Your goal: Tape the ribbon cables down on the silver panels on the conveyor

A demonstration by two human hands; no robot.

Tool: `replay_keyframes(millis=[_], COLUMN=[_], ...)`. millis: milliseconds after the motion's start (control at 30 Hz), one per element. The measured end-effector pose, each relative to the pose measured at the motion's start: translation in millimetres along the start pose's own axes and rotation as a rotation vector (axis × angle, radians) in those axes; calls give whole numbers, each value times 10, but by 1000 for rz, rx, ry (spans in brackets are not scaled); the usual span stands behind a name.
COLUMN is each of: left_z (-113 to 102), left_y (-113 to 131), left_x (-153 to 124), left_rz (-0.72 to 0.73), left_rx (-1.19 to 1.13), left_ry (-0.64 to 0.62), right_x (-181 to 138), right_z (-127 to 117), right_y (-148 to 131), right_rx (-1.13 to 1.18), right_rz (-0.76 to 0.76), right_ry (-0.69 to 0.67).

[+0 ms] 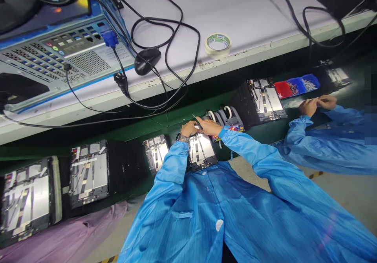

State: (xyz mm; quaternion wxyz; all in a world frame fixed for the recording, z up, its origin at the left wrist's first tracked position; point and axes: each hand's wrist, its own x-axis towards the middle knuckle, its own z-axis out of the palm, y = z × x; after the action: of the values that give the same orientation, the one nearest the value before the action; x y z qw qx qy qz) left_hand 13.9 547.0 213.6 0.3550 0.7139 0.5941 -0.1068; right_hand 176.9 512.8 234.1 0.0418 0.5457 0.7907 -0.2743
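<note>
Green worktop (176,117), mid-shift: left grip (188,128) and right grip (209,126), both curled narrow, meet at the 12 o'clock end of an opened tablet (201,153), its long axis running away from the wearer. Anything held is unclear. Tape dispenser (228,117) stands at 2 o'clock, nearer the right.

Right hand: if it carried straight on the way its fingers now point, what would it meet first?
The right hand would probably meet the left hand first, just past its fingertips, above the tablet; depth is hard to judge from here.
</note>
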Motion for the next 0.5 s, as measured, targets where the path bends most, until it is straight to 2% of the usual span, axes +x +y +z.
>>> replay_keyframes(millis=[333,500], left_z=[55,49], left_y=[-19,-16], left_x=[29,26], left_rz=[0,-12], left_rx=[0,-11], left_ry=[26,27], right_x=[-57,-29], right_z=[-53,-28], right_y=[-49,12], right_rx=[-73,-77], right_rz=[7,18], right_ry=[3,67])
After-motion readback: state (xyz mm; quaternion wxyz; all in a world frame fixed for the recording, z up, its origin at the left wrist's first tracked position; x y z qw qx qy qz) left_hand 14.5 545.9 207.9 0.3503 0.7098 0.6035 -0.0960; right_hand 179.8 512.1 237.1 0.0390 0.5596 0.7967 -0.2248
